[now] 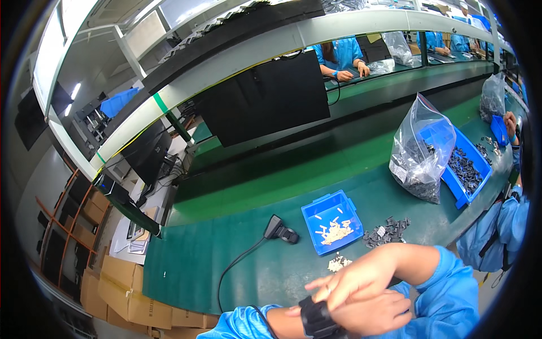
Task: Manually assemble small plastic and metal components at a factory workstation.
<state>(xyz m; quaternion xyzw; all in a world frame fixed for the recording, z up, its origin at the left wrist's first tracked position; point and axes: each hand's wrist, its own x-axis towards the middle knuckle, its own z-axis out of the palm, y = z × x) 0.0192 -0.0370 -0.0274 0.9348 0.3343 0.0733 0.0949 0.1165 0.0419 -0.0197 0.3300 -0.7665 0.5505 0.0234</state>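
Observation:
Near the lower edge, my left hand (370, 314) lies with its fingers curled in, and nothing shows in them. A wide black wristband (318, 317) wraps my left wrist, with a thin black cord running along the forearm. My right hand (361, 279) crosses over from the right, its thumb and fingers closed at the edge of this band. Just beyond the hands sits a small pile of cream-coloured pieces (339, 262). Behind it a blue tray (316, 212) holds more cream pieces, and small black parts (387, 231) lie heaped to the tray's right.
A black corded device (280, 230) lies on the green table (186, 265) left of the tray. Rightward stand a clear bag (416, 164) of black parts and a blue bin (464, 199). A black panel (262, 96) hangs ahead. Co-workers sit across and at right; cartons (132, 291) stand lower left.

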